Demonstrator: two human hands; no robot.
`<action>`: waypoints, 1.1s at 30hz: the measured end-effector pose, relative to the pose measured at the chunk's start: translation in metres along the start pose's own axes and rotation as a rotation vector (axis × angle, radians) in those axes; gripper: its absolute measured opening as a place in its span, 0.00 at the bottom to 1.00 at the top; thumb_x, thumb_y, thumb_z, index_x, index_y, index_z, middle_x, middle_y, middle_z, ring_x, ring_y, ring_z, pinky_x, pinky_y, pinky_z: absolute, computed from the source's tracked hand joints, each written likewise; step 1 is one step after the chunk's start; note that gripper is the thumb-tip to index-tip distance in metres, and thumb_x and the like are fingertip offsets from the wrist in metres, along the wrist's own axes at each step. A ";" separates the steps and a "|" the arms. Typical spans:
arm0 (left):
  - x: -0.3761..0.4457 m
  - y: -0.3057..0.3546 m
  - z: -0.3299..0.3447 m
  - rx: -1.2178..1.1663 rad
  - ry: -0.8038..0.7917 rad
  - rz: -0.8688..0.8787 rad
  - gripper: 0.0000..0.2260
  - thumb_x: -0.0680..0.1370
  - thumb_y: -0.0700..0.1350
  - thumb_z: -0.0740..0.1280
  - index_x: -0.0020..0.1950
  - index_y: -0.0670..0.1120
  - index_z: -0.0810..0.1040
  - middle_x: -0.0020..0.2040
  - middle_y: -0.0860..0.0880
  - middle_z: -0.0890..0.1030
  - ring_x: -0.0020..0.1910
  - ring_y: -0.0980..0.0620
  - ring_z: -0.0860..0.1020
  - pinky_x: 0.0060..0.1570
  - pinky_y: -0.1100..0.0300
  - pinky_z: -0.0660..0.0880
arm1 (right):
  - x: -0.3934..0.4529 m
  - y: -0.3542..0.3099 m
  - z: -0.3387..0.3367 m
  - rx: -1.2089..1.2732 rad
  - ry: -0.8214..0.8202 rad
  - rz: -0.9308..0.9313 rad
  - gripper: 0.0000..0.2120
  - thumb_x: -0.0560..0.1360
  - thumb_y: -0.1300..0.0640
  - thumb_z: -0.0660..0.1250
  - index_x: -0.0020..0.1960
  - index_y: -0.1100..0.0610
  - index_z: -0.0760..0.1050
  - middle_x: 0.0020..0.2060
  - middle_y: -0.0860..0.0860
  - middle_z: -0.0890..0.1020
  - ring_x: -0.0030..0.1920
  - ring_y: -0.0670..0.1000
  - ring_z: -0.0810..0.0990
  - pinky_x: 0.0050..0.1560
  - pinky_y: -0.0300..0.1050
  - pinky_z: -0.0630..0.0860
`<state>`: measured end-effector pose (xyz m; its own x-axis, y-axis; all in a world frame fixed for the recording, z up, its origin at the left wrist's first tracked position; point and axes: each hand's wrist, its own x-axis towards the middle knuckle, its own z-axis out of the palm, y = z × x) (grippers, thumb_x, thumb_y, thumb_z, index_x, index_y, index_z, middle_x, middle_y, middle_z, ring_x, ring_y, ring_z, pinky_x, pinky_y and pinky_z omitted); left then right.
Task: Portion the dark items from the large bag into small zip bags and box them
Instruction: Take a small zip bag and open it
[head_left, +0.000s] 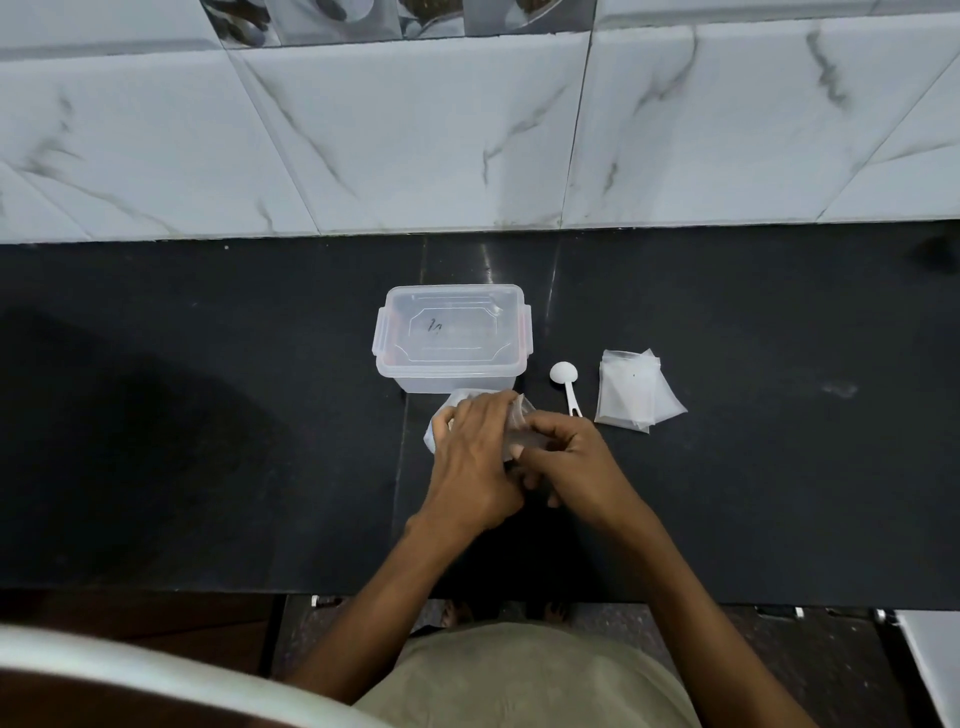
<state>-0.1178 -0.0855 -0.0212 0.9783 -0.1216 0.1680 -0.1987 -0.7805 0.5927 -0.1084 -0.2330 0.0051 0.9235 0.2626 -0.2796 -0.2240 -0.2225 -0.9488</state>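
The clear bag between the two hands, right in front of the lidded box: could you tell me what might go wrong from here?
1. Both the left hand and right hand grip the clear bag close together; a sudden tug could spill its contents onto the dark counter.
2. The lid is still on the plastic box, so boxing will stall.
3. The white scoop and the stack of small zip bags lie close to the right hand and may get knocked.

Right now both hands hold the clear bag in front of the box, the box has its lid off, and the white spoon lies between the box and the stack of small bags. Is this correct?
Not quite: the lid is on the box, as the head view shows. The rest holds: the left hand and right hand hold the clear bag in front of it, and the white spoon lies between the box and the stack of small bags.
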 end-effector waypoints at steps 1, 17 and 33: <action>0.001 0.000 0.000 -0.003 0.031 -0.015 0.27 0.63 0.48 0.69 0.63 0.50 0.73 0.56 0.56 0.78 0.56 0.55 0.75 0.63 0.57 0.60 | 0.000 0.001 0.000 0.007 -0.002 0.009 0.14 0.76 0.64 0.69 0.56 0.48 0.83 0.37 0.55 0.85 0.31 0.50 0.79 0.26 0.43 0.73; 0.006 -0.010 -0.002 -0.141 -0.097 -0.182 0.09 0.70 0.49 0.73 0.44 0.51 0.75 0.39 0.55 0.79 0.38 0.55 0.77 0.36 0.55 0.75 | -0.002 -0.004 0.000 -0.307 -0.098 -0.142 0.06 0.73 0.52 0.69 0.45 0.48 0.85 0.31 0.43 0.81 0.32 0.42 0.76 0.39 0.46 0.75; 0.001 -0.029 -0.016 -0.231 -0.025 -0.393 0.13 0.69 0.45 0.78 0.46 0.55 0.76 0.40 0.54 0.81 0.39 0.53 0.81 0.39 0.48 0.80 | 0.089 0.056 -0.039 -0.906 0.344 0.011 0.10 0.73 0.60 0.70 0.54 0.59 0.79 0.46 0.54 0.77 0.53 0.56 0.73 0.43 0.50 0.73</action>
<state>-0.1124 -0.0532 -0.0261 0.9827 0.1391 -0.1223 0.1825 -0.6139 0.7680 -0.0268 -0.2588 -0.0673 0.9957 -0.0004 -0.0929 -0.0408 -0.9004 -0.4331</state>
